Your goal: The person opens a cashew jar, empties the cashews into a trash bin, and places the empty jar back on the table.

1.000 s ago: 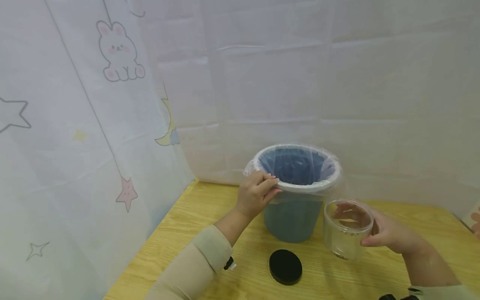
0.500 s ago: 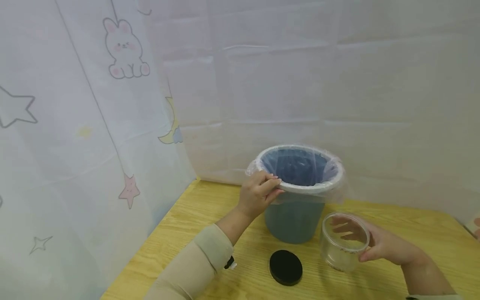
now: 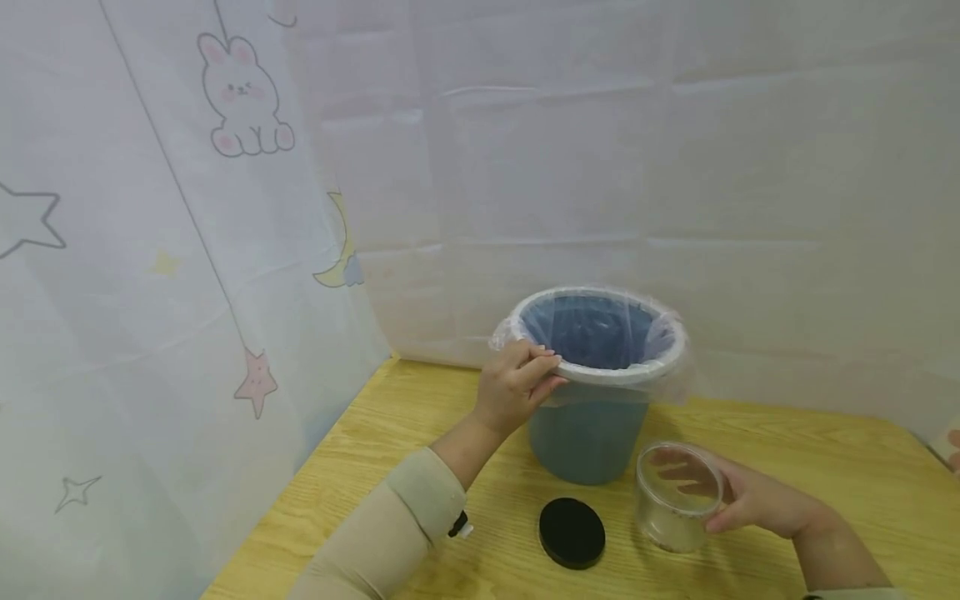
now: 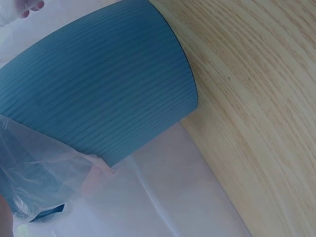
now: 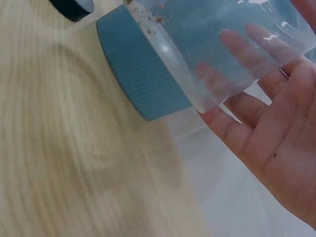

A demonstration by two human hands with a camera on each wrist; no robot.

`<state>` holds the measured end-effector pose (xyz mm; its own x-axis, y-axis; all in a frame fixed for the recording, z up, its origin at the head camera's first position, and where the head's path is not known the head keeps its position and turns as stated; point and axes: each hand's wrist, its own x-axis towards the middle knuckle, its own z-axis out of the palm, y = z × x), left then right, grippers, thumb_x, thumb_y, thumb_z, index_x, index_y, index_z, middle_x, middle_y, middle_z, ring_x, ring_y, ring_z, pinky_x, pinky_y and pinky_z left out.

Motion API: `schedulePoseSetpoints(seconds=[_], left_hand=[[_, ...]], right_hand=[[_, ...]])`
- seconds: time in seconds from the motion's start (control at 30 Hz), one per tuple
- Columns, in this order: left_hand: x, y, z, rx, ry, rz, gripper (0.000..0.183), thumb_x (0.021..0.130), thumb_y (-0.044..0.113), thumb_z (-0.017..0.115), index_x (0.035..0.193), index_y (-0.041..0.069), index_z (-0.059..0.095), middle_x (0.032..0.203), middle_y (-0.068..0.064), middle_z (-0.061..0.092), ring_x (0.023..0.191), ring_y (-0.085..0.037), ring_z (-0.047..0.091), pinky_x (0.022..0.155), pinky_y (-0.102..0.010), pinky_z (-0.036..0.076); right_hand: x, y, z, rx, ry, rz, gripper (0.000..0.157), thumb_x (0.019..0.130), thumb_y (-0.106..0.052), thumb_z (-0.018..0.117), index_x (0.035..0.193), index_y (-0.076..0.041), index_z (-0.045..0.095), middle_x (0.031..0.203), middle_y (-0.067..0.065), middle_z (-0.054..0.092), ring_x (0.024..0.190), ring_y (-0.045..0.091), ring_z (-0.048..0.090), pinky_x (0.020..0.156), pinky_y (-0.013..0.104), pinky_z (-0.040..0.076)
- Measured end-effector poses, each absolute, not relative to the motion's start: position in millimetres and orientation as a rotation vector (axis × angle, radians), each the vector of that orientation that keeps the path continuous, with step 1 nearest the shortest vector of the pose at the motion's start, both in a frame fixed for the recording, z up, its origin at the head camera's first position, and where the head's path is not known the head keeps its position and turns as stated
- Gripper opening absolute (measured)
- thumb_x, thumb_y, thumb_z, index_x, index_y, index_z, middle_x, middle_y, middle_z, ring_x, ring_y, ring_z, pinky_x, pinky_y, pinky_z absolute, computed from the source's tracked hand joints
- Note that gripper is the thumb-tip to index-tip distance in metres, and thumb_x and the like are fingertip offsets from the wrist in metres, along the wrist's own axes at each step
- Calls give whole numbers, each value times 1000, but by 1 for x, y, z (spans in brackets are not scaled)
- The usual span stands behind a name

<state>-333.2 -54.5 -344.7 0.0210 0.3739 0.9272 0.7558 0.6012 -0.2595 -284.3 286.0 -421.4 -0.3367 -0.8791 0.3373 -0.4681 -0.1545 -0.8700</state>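
A blue-green trash bin (image 3: 588,442) stands on the table, a clear plastic bag (image 3: 663,387) folded over its white rim. My left hand (image 3: 512,385) grips the near-left part of that rim, thumb outside over the bag. To the bin's right, my right hand (image 3: 761,497) holds a clear, lidless plastic jar (image 3: 663,529) round its side, mouth up and slightly tilted. Small brown bits (image 5: 154,19) cling near the jar's base in the right wrist view. A round black lid (image 3: 572,533) lies on the table, left of the jar.
The wood-grain table (image 3: 817,450) runs back to a white sheet (image 3: 540,183) hung close behind the bin. On the left hangs a sheet printed with a rabbit (image 3: 243,96) and stars.
My right hand has lowered the jar and brought it slightly left, closer to the table and the lid. My left hand has stayed on the bin's rim.
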Motion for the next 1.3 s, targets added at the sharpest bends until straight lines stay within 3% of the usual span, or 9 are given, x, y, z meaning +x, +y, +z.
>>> schedulePoseSetpoints(seconds=[0.33,0.67,1.07,1.3], left_hand=[[-333,-54,-344,-961,-1586,-370,26,84,40,62,91,15,69,87,0,59,83,-13,59,79,-19,48],[-332,-53,-347,-959,-1594,-378,25,82,39,65,90,15,68,87,0,59,82,-13,59,77,-19,49],[-334,-54,-346,-957,-1589,-385,25,83,39,64,90,15,68,86,0,58,80,-13,59,75,-20,49],[-333,-53,-345,-960,-1587,-382,26,82,40,64,89,15,68,86,0,58,80,-13,59,75,-19,49]], right_hand=[[-287,289,-440,-1387,1804,-1496,79,81,9,58,143,6,10,141,30,23,130,26,32,99,30,37],[-285,290,-455,-1214,1715,-1533,76,85,5,57,144,2,8,146,26,14,131,23,29,98,32,39],[-287,290,-463,-1236,1740,-1534,79,83,5,60,142,7,9,142,32,17,130,23,31,99,30,38],[-289,289,-470,-1304,1671,-1570,79,80,13,59,141,10,8,142,33,17,127,32,36,99,33,38]])
